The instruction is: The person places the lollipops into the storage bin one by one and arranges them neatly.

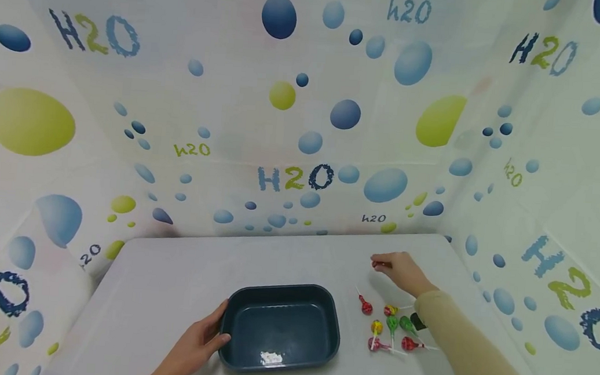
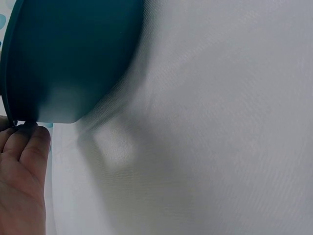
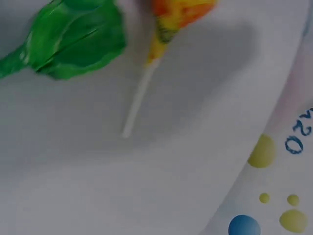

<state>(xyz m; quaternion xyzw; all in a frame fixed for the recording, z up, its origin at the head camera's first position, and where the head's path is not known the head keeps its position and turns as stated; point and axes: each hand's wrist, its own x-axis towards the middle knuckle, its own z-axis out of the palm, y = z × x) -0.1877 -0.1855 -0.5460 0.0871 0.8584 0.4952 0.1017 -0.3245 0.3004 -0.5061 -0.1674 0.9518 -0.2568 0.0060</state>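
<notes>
My left hand [image 1: 197, 340] grips the left rim of a dark blue rectangular plastic basin [image 1: 240, 323], thumb over the rim and fingers outside. In the left wrist view the fingers [image 2: 34, 147] meet the edge of the basin [image 2: 73, 54]. Beyond the candies, my right hand [image 1: 401, 271] is raised over the table, its fingertips pinching a small red lollipop, mostly hidden by the fingers. Several wrapped lollipops lie right of the basin: a red one [image 1: 366, 306], a yellow-red one [image 1: 390, 310], a green one [image 1: 392, 323] and others. The right wrist view shows a green lollipop [image 3: 78, 41] close up.
A white cloth covers the table [image 1: 168, 283]. Behind and at both sides hangs a white curtain [image 1: 233, 90] printed with blue and green drops and H2O lettering. A dark wrist device [image 1: 418, 321] sits at the right cuff, above the lollipops.
</notes>
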